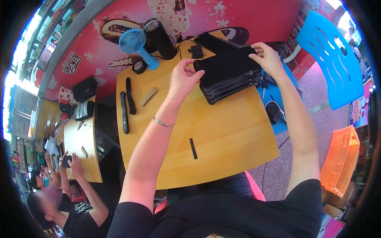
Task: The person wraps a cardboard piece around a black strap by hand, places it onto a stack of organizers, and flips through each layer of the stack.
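Note:
A stack of flat black cases (231,92) with rounded corners lies at the far right of the wooden table (222,139). My left hand (185,78) pinches the left corner of the topmost black case (228,65), thumb and fingers closed on its edge. At the opposite far corner, my right hand (266,59) grips the same case between thumb and fingers. The top case sits on or just over the stack; I cannot tell whether it is lifted. Nearer to me on the table is a short black strip (193,148).
Behind the stack are a black adapter (196,50), a black cylinder (160,39) and a blue fan (139,47). Black straps (124,113) and a tan block (149,96) lie left. A blue chair (331,59) and orange basket (339,162) stand right. Another person (75,210) works at left.

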The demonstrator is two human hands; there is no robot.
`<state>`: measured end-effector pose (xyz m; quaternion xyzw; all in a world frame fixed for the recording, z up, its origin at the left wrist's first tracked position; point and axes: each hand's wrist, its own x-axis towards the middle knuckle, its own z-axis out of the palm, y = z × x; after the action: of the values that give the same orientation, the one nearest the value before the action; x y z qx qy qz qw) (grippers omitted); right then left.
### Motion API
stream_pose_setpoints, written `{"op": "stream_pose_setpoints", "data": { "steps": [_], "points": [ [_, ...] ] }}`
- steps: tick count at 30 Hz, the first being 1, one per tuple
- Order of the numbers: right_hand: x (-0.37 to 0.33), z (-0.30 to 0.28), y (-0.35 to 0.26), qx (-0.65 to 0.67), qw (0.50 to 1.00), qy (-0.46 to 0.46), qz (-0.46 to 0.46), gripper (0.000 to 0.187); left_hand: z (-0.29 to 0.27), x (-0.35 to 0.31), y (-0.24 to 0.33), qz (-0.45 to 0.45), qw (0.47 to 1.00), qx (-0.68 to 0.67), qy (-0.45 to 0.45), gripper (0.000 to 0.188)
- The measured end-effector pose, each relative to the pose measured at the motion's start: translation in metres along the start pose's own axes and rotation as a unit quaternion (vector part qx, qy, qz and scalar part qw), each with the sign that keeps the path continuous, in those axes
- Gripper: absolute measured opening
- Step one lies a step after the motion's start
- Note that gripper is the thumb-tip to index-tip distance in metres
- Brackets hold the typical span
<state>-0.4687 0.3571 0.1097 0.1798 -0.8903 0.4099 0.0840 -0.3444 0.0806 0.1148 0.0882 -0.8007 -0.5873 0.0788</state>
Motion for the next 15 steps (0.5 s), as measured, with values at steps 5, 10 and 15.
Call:
{"op": "stream_pose_setpoints", "data": {
  "steps": [5, 10, 15],
  "points": [
    [-0.0071, 0.0036, -0.0024, -0.061, 0.998, 0.009, -0.029, 0.038, 0.0014, 0.0021, -0.0071, 0.024, 0.999, 0.008, 0.022, 0.048],
    [-0.0107, 0.0017, -0.007, -0.103, 0.993, 0.019, -0.049, 0.037, -0.0005, 0.0015, -0.0051, 0.006, 1.0, 0.014, 0.007, 0.05],
    [-0.0095, 0.004, -0.0016, -0.105, 0.993, 0.002, -0.05, 0.037, 0.0007, -0.0004, -0.0058, 0.006, 1.0, 0.02, 0.005, 0.049]
  ]
}}
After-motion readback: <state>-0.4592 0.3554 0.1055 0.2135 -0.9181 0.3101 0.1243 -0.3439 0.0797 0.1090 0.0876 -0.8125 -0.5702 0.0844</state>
